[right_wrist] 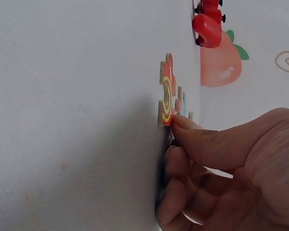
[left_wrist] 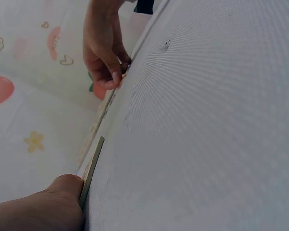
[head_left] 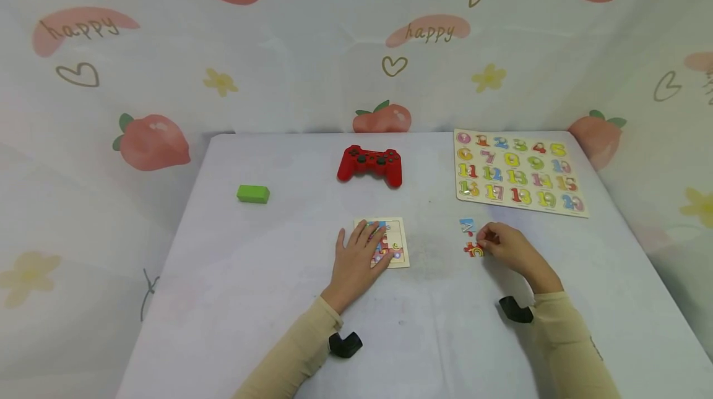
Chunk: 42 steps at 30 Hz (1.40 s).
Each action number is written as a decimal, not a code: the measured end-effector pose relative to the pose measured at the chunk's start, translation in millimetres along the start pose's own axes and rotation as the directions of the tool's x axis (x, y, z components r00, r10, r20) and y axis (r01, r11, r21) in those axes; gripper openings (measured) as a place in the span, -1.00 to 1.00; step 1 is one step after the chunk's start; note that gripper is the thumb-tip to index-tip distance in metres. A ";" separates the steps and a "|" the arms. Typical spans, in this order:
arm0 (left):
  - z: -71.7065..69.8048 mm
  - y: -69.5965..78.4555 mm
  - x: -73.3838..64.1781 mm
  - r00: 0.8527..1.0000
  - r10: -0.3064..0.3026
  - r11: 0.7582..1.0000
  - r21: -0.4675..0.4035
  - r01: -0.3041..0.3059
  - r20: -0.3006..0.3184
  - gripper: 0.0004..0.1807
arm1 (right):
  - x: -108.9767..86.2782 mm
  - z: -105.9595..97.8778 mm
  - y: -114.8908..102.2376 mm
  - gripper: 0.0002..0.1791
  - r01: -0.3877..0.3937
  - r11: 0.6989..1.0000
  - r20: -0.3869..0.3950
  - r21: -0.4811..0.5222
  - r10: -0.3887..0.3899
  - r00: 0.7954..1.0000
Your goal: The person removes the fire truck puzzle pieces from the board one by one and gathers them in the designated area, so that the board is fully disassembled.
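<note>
My left hand [head_left: 356,263] rests with fingers spread on a small square jigsaw puzzle board [head_left: 405,257], covering part of its picture. The left wrist view shows the board's thin edge [left_wrist: 92,168] beside that hand. To the right of the board, my right hand [head_left: 509,250] has its thumb and curled fingers at the edge of a red and yellow puzzle piece [right_wrist: 167,96], pinching its near corner. This piece lies low at the table surface. Just beyond it is a blue and white puzzle piece [head_left: 466,224], with a small bit of red beside it.
A red game controller [head_left: 370,164] lies behind the puzzle board. At the back right is a number board [head_left: 520,170] with rows of coloured numerals. A green block [head_left: 253,194] sits on the left of the white table [head_left: 223,325]. A patterned cloth hangs behind.
</note>
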<state>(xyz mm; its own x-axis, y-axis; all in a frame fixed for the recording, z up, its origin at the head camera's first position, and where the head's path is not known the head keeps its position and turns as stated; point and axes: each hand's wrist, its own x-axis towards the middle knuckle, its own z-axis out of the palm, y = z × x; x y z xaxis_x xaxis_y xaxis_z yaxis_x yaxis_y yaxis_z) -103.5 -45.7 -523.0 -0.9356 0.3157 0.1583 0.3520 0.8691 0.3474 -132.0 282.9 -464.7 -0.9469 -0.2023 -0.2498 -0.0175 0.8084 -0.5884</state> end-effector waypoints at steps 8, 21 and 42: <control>-3.2 0.7 -0.8 1.000 -0.002 1.000 -0.002 0.002 -0.010 -0.38 | 1.9 -3.4 -1.2 -0.91 0.013 0.999 -0.013 -0.034 -0.014 1.000; -8.1 -26.1 1.9 0.987 0.161 0.987 0.020 -0.161 -0.006 -0.34 | 13.8 41.2 -73.4 -0.88 0.238 0.971 0.054 -0.024 -0.237 0.970; -5.9 -23.1 3.6 0.983 0.180 0.984 0.005 -0.180 -0.033 -0.37 | 22.0 79.3 -109.9 -0.82 0.284 0.959 0.132 -0.022 -0.279 0.951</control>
<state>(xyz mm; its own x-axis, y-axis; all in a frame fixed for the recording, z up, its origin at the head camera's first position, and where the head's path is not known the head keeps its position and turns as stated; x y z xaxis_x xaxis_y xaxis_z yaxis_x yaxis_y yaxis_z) -114.8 -66.9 -525.0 -0.8556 0.4541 0.2486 0.5143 0.8000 0.3089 -125.5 145.8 -466.6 -0.8536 -0.4908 -0.1748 -0.2929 0.7296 -0.6179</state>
